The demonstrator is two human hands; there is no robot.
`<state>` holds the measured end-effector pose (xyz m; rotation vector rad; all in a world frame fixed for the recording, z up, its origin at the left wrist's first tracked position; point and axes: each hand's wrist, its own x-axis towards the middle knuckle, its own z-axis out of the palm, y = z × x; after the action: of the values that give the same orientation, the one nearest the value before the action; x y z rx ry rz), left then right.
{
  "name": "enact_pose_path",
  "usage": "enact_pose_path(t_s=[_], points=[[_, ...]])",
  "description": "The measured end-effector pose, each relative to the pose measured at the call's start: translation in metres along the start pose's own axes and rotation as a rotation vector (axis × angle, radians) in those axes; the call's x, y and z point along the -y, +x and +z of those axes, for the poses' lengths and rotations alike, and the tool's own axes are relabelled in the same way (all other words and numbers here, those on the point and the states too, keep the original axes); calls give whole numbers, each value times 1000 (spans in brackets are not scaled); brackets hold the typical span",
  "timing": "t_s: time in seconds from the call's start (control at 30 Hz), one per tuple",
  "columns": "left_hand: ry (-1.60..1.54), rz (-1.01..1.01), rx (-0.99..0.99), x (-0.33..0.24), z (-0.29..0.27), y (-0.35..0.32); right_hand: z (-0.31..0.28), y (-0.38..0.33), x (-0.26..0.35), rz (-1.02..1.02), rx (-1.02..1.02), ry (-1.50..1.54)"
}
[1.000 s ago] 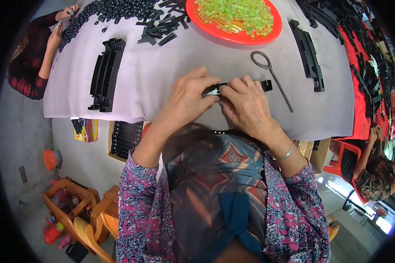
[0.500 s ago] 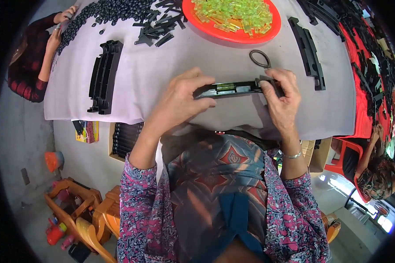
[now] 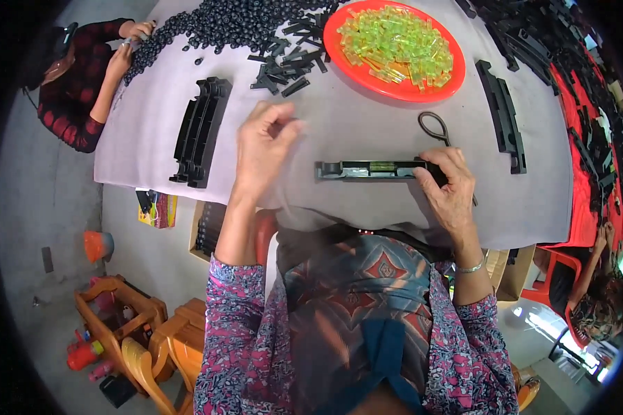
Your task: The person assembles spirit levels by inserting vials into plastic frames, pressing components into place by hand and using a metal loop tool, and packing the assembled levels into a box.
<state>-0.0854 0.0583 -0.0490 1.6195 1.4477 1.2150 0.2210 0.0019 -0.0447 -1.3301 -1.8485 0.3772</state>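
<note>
Long black part (image 3: pixel 377 169): lies flat on the grey tabletop (image 3: pixel 353 131), lengthwise across the person's front, near the front edge; a small green insert shows near its middle.
Right hand (image 3: pixel 450 190): rests on the right end of the long black part; fingers (image 3: pixel 432 173) curled over that end and pinching it, the rest of the part sticking out to the left, free of the hand.
Left hand (image 3: pixel 263 149): raised above the tabletop, well apart from the left end of the part; fingers loosely bent, thumb and fingertips drawn near each other, nothing seen in them.
Wire loop tool (image 3: pixel 434 128): on the tabletop just beyond the right hand.
Red tray (image 3: pixel 339 41): far side of the tabletop, heaped with small green translucent pieces (image 3: pixel 394 41).
Stacked black frames (image 3: pixel 199 131): left of the left hand, near the tabletop edge.
Small black parts (image 3: pixel 235 24): loose heap at the far left.
Another person's hands (image 3: pixel 128 45): at the far-left corner, touching that heap.
Black strip (image 3: pixel 502 114): right of the tray.
</note>
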Motion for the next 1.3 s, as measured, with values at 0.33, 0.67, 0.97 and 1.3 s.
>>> enact_pose_path(t_s=[0.33, 0.67, 0.97, 1.3], points=[[322, 164, -179, 10, 4, 34, 0, 2, -1, 30, 25, 3], [555, 224, -131, 20, 15, 53, 1, 2, -4, 25, 26, 10], [475, 286, -245, 29, 16, 48, -1, 2, -1, 54, 62, -13], [404, 280, -227, 36, 12, 47, 0, 6, -2, 27, 53, 8]])
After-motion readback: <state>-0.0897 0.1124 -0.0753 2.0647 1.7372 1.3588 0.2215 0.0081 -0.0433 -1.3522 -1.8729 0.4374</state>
